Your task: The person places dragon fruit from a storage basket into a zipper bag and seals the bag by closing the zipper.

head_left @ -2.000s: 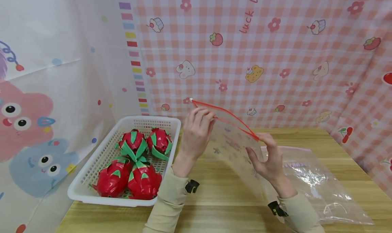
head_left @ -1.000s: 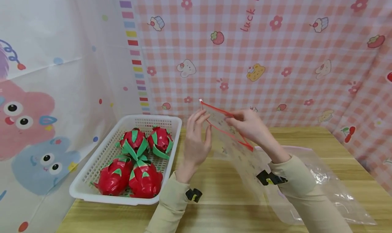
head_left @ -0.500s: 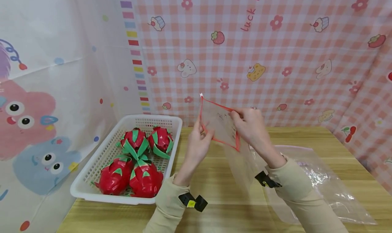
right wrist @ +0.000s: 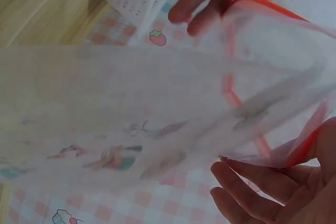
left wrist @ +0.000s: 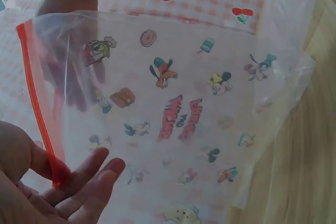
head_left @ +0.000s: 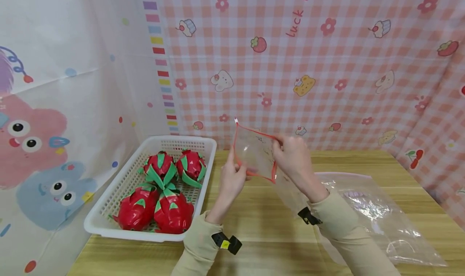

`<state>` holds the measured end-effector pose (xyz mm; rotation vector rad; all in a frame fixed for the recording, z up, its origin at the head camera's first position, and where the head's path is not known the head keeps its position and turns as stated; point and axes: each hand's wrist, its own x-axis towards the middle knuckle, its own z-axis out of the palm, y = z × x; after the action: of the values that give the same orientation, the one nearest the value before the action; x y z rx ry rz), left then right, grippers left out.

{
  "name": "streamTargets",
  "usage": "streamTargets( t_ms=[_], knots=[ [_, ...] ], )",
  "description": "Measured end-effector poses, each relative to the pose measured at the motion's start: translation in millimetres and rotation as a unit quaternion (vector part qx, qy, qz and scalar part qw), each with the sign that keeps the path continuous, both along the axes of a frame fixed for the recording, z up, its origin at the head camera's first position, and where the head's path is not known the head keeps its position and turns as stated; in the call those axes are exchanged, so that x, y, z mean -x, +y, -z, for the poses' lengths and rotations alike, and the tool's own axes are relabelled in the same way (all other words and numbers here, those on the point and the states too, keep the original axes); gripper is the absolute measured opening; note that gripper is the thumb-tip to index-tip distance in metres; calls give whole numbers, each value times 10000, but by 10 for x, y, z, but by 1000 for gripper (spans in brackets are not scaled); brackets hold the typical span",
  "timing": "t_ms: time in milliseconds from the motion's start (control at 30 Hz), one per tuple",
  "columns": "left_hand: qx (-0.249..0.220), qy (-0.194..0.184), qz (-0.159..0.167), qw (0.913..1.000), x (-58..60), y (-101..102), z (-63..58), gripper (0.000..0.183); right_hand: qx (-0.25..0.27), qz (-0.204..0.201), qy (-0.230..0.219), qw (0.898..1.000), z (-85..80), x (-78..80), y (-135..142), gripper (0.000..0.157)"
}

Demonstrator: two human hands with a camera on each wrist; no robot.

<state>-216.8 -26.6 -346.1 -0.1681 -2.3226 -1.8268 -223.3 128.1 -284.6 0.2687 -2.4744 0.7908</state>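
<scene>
Between my hands hangs a clear zip bag (head_left: pixel 256 147) with a red zip edge and a white slider at its far corner. Its mouth is spread wide, and nothing shows inside. Small cartoon prints cover the bag (left wrist: pixel 184 82) in the left wrist view. My left hand (head_left: pixel 232 177) pinches the red edge on the near left side, thumb against fingers, as the left hand (left wrist: pixel 58 182) shows up close. My right hand (head_left: pixel 296 159) pinches the opposite red edge; in the right wrist view the right hand (right wrist: pixel 278 187) has its other fingers loosely bent beneath.
A white basket (head_left: pixel 134 236) on the left holds several red dragon fruits (head_left: pixel 172 215) with green leaves. Another clear bag (head_left: pixel 378 215) with a pinkish edge lies flat on the wooden table (head_left: pixel 261 251) at right. Patterned cloth (head_left: pixel 276 66) hangs behind.
My right hand has left the bag's right corner and grips the far edge. The mouth has gone from a narrow slit to a wide gap. My left hand has shifted lower and turned.
</scene>
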Motion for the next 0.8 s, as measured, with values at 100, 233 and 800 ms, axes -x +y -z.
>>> streamTargets(
  t_ms=[100,233,800],
  knots=[
    [376,42,-191,9991,-9,-44,46,68,40,120,-19,9999,11,26,39,29],
    [1374,245,-563,9886,-16,-108,126,66,96,445,112,9989,34,79,121,28],
    [1487,110,-386,9881,-48,-176,123,54,2301,-468,-1137,9654,329,126,137,33]
  ],
)
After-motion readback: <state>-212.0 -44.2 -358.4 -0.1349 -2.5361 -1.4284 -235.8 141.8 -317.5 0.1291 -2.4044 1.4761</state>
